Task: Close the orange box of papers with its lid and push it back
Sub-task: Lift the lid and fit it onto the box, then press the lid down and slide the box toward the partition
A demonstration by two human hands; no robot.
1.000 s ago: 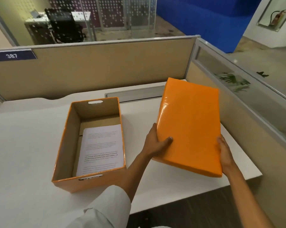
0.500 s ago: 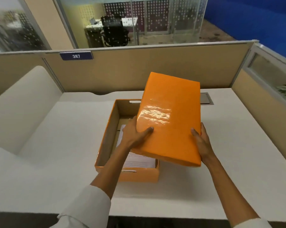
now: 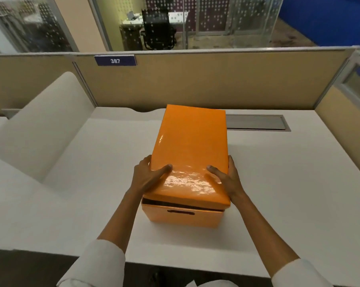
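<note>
Down nearest me, my two white sleeves ran up to my hands, which sat on either side of the lid's near end. My left hand clasped the left edge, thumb laid flat on the glossy top and fingers curled down over the side; my right hand mirrored it on the right edge, so both were closed around the lid and neither was nearer than the other. Just below the lid's near edge a dark gap showed, widest at the left corner, above the front wall of the orange box with its slotted handle, so I judged the lid was not yet seated there and wanted pressing down first. The box stood on the white desk, straight ahead of me, its long side running away from my fingers toward the tan partition. That line was what the push would follow, I reckoned: a level shove from both hands along the length. The lid looked smooth and shiny, with glare near my thumbs, and it hid the papers completely. Beyond its far end lay a grey cable flap set in the desk, just beside the lid's right far corner.
</note>
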